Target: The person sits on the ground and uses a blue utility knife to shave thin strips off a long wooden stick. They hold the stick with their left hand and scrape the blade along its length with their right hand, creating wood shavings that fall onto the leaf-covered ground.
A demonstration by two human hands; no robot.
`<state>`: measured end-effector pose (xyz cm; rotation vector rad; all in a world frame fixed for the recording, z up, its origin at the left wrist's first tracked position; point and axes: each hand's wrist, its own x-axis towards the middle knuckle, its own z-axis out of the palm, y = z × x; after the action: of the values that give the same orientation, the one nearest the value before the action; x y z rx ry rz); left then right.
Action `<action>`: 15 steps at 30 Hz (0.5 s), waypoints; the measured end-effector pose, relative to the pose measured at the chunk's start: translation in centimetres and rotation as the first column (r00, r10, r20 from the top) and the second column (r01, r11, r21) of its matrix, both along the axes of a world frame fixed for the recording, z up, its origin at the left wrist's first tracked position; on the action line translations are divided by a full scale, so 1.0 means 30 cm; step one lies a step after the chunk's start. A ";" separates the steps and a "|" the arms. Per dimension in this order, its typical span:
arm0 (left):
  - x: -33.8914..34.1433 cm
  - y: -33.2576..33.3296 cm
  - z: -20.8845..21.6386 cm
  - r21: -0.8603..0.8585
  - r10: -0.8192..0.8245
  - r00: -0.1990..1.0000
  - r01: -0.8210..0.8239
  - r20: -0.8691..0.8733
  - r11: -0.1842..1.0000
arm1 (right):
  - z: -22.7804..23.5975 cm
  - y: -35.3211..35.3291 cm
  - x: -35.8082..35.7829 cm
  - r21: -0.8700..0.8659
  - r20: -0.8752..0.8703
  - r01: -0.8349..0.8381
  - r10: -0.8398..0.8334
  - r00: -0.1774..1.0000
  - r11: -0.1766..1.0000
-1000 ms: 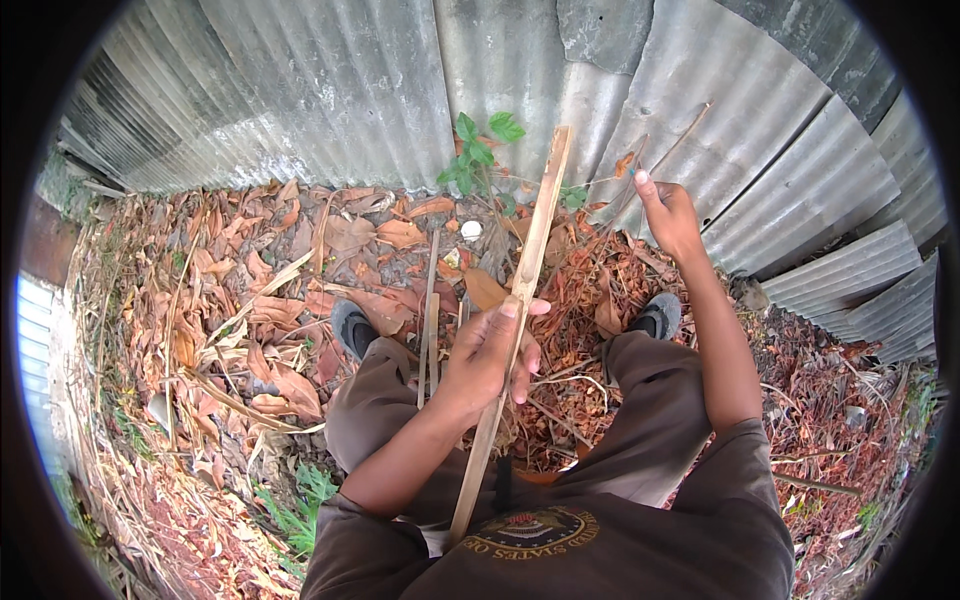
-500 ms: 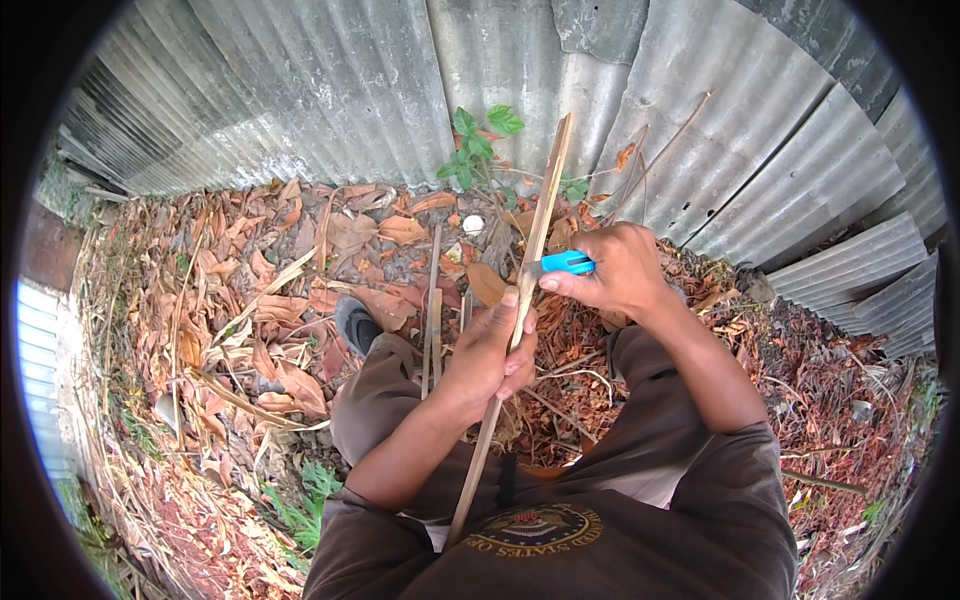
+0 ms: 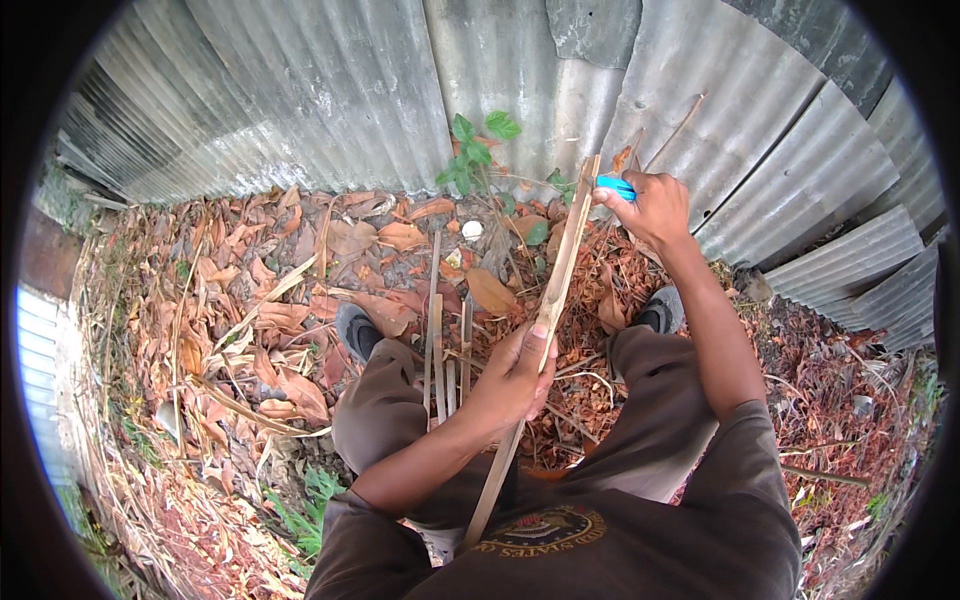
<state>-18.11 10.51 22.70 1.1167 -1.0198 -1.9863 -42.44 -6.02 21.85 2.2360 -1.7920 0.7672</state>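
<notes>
gripping a wooden strip (image 3: 570, 250) slanting up from the brown shirt (image 3: 650, 555), the left hand (image 3: 515, 380) steadies it; the right hand (image 3: 657, 208) clasps a blue knife (image 3: 616, 187) by the strip's far end, shaving apparently unfinished.

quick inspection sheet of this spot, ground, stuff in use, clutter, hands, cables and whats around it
Surface: ground largely covered with dry leaves
Items in hand: long pale strip, tilted, upper end away from the body; blue-handled tool beside that end, exact contact too small to tell
Clutter: thin pale strips between the shoes, nearer the left one; small white object among the leaves
Left hand: closed around the long pale strip
Right hand: closed on the blue-handled tool
Cables: nothing seen
Surroundings: corrugated metal sheets ahead; green plant before them
</notes>
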 end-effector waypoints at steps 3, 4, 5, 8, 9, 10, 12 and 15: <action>0.005 -0.004 -0.022 -0.010 0.000 0.999 -0.001 -0.037 1.000 | -0.026 -0.042 -0.038 0.096 0.043 0.144 -0.149 0.988 0.985; -0.005 0.013 -0.009 -0.017 -0.081 0.995 0.080 -0.055 0.997 | -0.022 -0.099 -0.098 0.158 0.093 0.268 -0.284 0.954 0.951; -0.009 0.039 0.016 -0.030 -0.155 0.986 0.154 -0.068 0.988 | -0.028 -0.130 -0.145 0.222 0.139 0.375 -0.410 0.901 0.900; -0.015 0.032 0.024 0.004 -0.222 0.971 0.223 -0.089 0.975 | -0.121 -0.122 -0.320 0.242 0.265 0.475 -0.528 0.807 0.846; -0.009 0.006 0.009 0.030 -0.150 0.987 0.152 -0.064 0.988 | -0.112 -0.119 -0.311 0.262 0.262 0.428 -0.490 0.831 0.865; 0.005 -0.003 -0.012 0.069 -0.078 0.996 0.080 -0.038 0.994 | -0.093 -0.090 -0.269 0.296 0.254 0.379 -0.455 0.854 0.877; 0.041 -0.027 -0.039 0.054 0.036 0.998 -0.033 -0.057 0.998 | -0.028 -0.024 -0.171 0.313 0.240 0.232 -0.313 0.919 0.921; 0.060 -0.044 -0.020 -0.003 0.069 0.998 -0.069 0.003 0.998 | 0.056 0.098 0.021 0.273 0.205 -0.071 0.014 0.979 0.959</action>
<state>-16.30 9.21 22.10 1.1381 -0.9728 -1.9286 -41.80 -3.08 23.54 2.4570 -2.0665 0.8209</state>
